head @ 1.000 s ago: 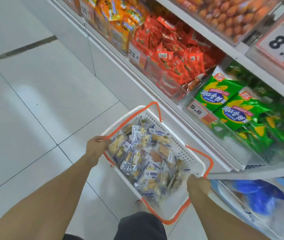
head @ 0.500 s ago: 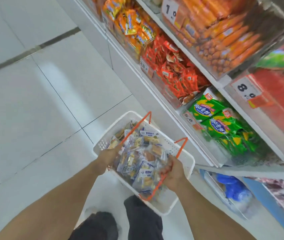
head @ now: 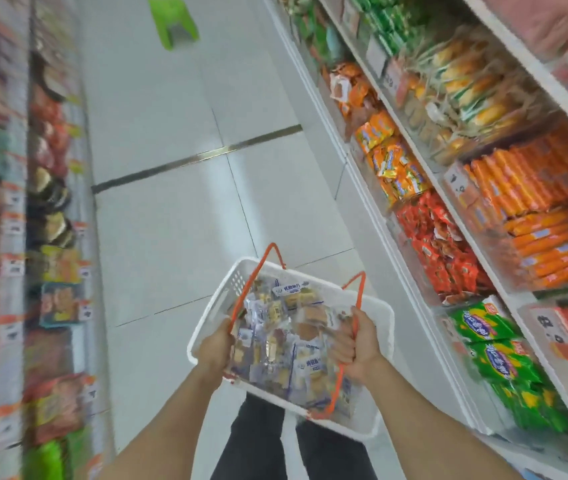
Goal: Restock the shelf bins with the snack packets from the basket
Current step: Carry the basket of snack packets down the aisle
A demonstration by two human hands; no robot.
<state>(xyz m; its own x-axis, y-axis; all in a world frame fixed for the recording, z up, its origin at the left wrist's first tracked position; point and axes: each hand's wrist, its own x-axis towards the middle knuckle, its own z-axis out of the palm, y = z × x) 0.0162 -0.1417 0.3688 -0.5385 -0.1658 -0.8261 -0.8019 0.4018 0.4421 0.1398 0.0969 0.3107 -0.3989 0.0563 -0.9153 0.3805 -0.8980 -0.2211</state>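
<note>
In the head view, a white basket (head: pixel 384 327) with orange handles is held out in front of the body over a pale tiled floor (head: pixel 171 220). The left hand (head: pixel 215 346) is curled round the left orange handle (head: pixel 251 282), and the right hand (head: pixel 358 344) is wrapped in a fist round the right orange handle (head: pixel 357 296). The basket is heaped with clear snack packets (head: pixel 293 337) showing biscuits and blue-and-white labels. Shelf bins (head: pixel 428 244) are seen just beside the basket on the right, filled with red packets, orange packets further along and green packets (head: pixel 497 351) nearer. Orange tube-shaped packs (head: pixel 535 188) are stacked on the shelf above. A second shelf run (head: pixel 50 237) is seen on the left, too blurred for its goods to be told. A green stool (head: pixel 173 19) stands on the floor far down the aisle. Dark trouser legs (head: pixel 258 441) are visible under the basket.
</note>
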